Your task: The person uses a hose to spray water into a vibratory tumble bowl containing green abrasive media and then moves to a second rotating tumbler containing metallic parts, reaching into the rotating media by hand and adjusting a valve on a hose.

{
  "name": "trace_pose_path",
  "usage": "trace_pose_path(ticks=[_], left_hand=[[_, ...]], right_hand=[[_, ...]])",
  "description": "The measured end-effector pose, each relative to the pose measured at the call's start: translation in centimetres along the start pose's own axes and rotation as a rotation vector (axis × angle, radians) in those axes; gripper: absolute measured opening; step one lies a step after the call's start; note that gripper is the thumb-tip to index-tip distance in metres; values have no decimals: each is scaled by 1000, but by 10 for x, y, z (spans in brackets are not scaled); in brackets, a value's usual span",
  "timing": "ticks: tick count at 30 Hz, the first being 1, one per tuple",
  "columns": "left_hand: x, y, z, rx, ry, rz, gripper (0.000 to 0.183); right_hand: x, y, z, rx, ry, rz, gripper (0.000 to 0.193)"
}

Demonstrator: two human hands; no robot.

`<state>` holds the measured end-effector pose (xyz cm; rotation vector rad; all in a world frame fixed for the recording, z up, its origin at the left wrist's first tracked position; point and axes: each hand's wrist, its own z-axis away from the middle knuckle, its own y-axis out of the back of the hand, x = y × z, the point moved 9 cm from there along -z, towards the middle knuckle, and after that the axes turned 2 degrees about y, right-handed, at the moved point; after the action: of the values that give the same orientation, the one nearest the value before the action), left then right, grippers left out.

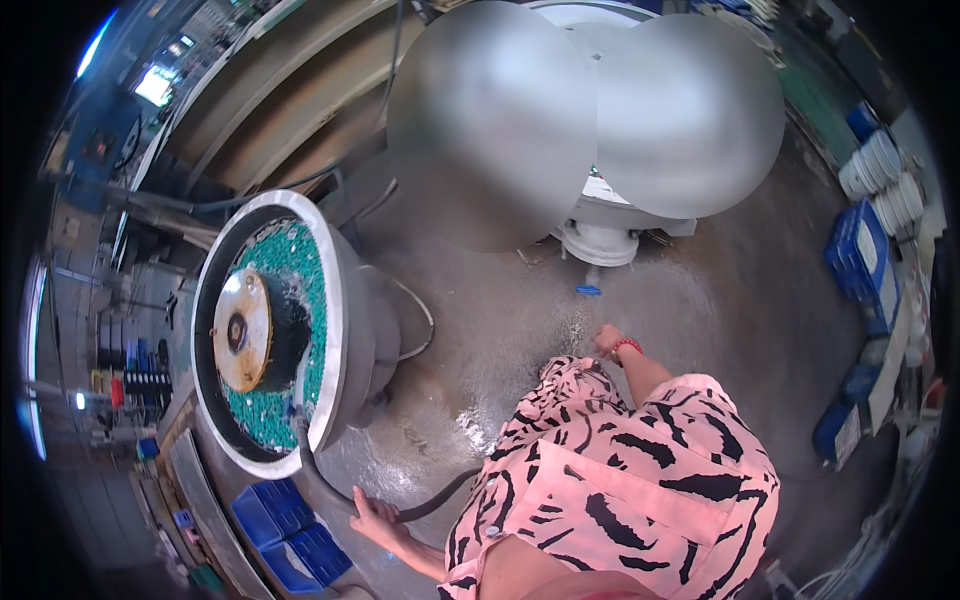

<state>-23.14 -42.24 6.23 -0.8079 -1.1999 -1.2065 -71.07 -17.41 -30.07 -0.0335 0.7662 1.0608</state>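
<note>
At the left stands a round tub machine (335,330) filled with green pellets (262,425), with a rusty round cap (243,335) on its central post. A dark grey hose (325,487) hangs over its near rim and curves back toward my body. My left hand (374,518) grips this hose low beside the tub, one finger stretched along it. My right hand (607,340), with a red bead bracelet at the wrist, hangs over the wet floor. Its fingers look curled, and I see nothing in them. Just beyond it is a blue valve handle (588,290) below a second machine's pale base (600,243).
Blue plastic bins (285,535) sit on the floor by the tub at the lower left. More blue crates (858,250) and stacked white buckets (870,165) line the right side. Large brown metal troughs (270,100) fill the upper left. Two blurred patches hide the upper middle.
</note>
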Motion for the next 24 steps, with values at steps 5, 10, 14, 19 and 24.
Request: trace_pose_path(ticks=[5,10,14,19,24], left_hand=[[-7,-1,-8,5,3,41,38],[-11,7,-9,37,-5,53,34],[-32,53,6,224,120,104,33],[-22,46,-7,25,73,115,29],[-18,83,-4,-3,12,158,34]], right_hand=[[36,-11,-17,-39,-83,41,19],[56,-18,-40,-105,-74,204,25],[18,-45,-20,-157,-38,179,25],[35,-88,-21,-275,-36,82,26],[41,-124,13,-311,-63,207,26]])
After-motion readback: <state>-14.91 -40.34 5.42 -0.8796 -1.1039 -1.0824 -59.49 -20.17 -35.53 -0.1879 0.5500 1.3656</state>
